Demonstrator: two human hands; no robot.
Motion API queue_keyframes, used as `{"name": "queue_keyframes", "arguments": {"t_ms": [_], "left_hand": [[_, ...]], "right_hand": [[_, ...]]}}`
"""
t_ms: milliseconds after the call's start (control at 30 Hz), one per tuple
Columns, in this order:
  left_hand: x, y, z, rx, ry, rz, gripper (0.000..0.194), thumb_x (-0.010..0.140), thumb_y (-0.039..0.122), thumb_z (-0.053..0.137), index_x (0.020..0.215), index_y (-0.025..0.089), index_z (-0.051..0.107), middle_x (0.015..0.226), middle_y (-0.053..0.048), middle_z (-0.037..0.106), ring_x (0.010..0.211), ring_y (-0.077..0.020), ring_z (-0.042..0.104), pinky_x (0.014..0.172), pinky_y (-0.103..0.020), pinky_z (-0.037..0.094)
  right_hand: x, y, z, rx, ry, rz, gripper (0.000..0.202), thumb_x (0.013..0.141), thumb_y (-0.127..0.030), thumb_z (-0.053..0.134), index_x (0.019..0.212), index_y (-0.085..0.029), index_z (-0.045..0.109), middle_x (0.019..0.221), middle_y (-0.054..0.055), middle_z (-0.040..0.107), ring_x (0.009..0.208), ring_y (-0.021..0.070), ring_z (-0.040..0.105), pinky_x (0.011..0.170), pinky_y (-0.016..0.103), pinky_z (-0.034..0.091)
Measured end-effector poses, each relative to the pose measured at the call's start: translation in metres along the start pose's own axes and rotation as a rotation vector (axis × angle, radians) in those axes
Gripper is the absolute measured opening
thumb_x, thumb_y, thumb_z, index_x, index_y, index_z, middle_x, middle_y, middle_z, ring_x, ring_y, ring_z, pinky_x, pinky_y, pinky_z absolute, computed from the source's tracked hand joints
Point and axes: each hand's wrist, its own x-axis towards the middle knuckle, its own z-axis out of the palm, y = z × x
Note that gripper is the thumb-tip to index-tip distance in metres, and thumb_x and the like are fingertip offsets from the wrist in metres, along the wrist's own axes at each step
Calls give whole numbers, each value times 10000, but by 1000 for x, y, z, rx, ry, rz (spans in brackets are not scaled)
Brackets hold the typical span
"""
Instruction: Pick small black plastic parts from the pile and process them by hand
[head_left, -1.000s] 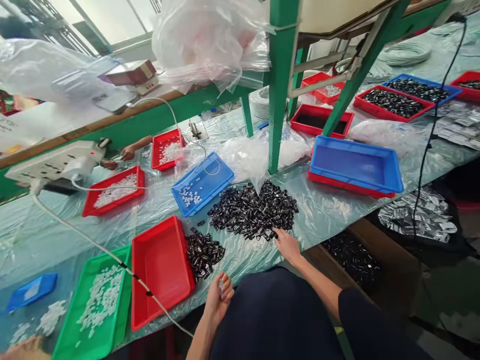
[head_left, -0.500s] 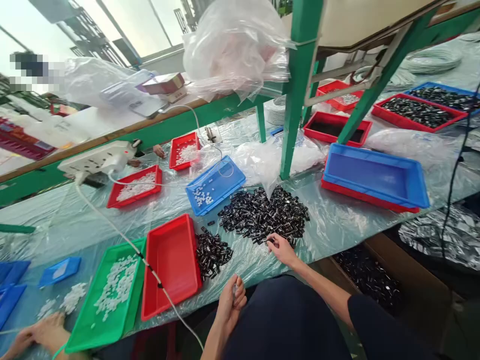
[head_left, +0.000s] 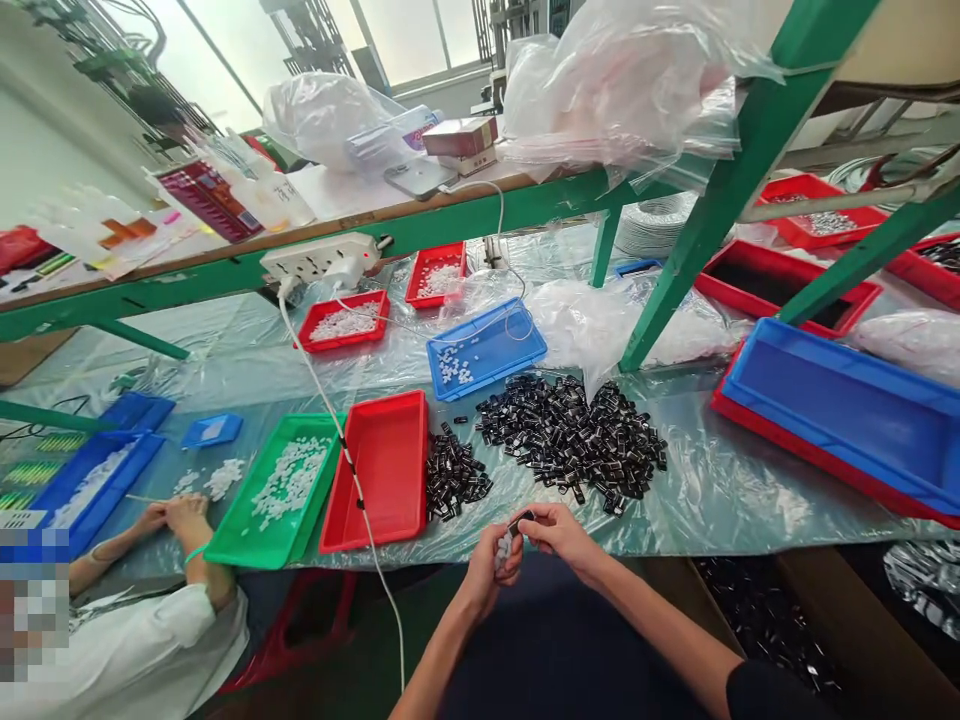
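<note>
My left hand (head_left: 491, 568) is closed around several small white pieces (head_left: 504, 548), which show between its fingers. Fingertips of my right hand (head_left: 561, 536) pinch a small black rectangular piece (head_left: 522, 521) against the top of the left hand. Both hands meet just in front of the table's near edge. Beyond them lies a large heap of black pieces (head_left: 577, 435) with light markings. A smaller heap of similar black pieces (head_left: 454, 475) sits to its left, beside a red tray (head_left: 384, 465) that has a white cable across it.
A green tray (head_left: 289, 490) of white pieces stands left, near a co-worker's hands (head_left: 176, 512). Behind the heaps is a blue tray (head_left: 502, 350) with white pieces. Stacked trays (head_left: 840, 410) stand right of a green post (head_left: 705, 190). The white cable (head_left: 375, 560) hangs over the near edge.
My right hand has come from the black heap to my left hand with a black piece in its fingers. The left hand has turned, showing white pieces. The view has swung left.
</note>
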Motion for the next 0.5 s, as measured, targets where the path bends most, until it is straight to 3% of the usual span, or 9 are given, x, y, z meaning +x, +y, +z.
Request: {"name": "queue_keyframes", "arguments": {"t_ms": [200,300,400,500], "left_hand": [[3,-10,-6,36,1,12,306,760,461,476,665,176,419,493,67,259,430,-54,114,451,-225,101],[3,-13,-8,62,23,42,279,780,434,474,695,173,424,535,70,243,460,-59,107,459,-219,99],[2,-16,-9,141,102,88,292,798,427,476,669,179,391,545,69,231,473,-60,113,463,-214,108],[1,-19,-9,203,203,122,339,803,465,465,636,195,343,517,74,212,461,-60,119,460,-216,122]], "right_hand": [[-5,-1,-2,0,-17,0,459,709,-530,748,920,-122,727,608,-13,499,537,73,315,473,217,203],[-4,-2,-1,-90,9,-57,407,734,-505,725,900,-134,746,606,-12,477,571,87,341,515,220,264],[0,0,3,-213,55,-154,320,737,-461,719,828,-159,769,691,27,557,684,132,433,623,244,365],[5,5,9,-193,72,-155,337,736,-470,711,843,-157,773,723,39,593,666,134,447,615,250,372]]}}
